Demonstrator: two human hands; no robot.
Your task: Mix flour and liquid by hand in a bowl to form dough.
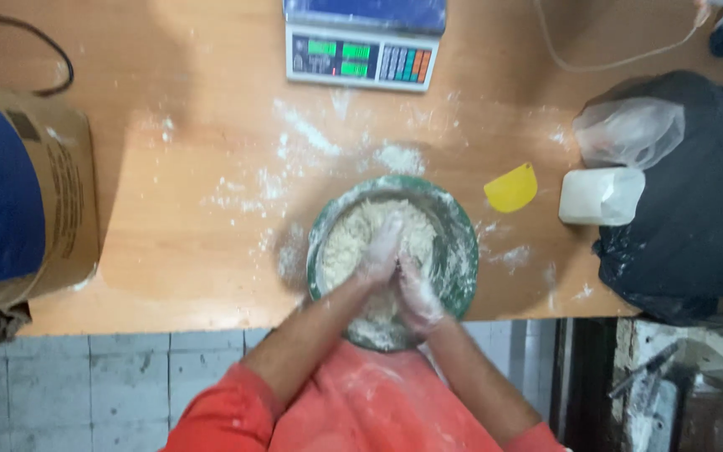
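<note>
A green round bowl (pixel 460 243) stands at the front edge of a wooden table (pixel 177 243), filled with crumbly, floury dough (pixel 345 247). Both my hands are inside the bowl, coated in flour. My left hand (pixel 382 247) presses down on the dough near the middle, fingers pointing away from me. My right hand (pixel 418 295) lies just behind it, close against the left hand, pushing into the same mass. Whether either hand grips a lump is hard to tell under the flour.
A digital scale (pixel 361 50) stands at the table's far edge. A yellow plastic scraper (pixel 510 188) lies right of the bowl, then a white tub (pixel 600 195), a clear bag (pixel 629 130) and a black bag (pixel 688 218). A brown-and-blue sack (pixel 18 192) stands left. Flour is spilled around.
</note>
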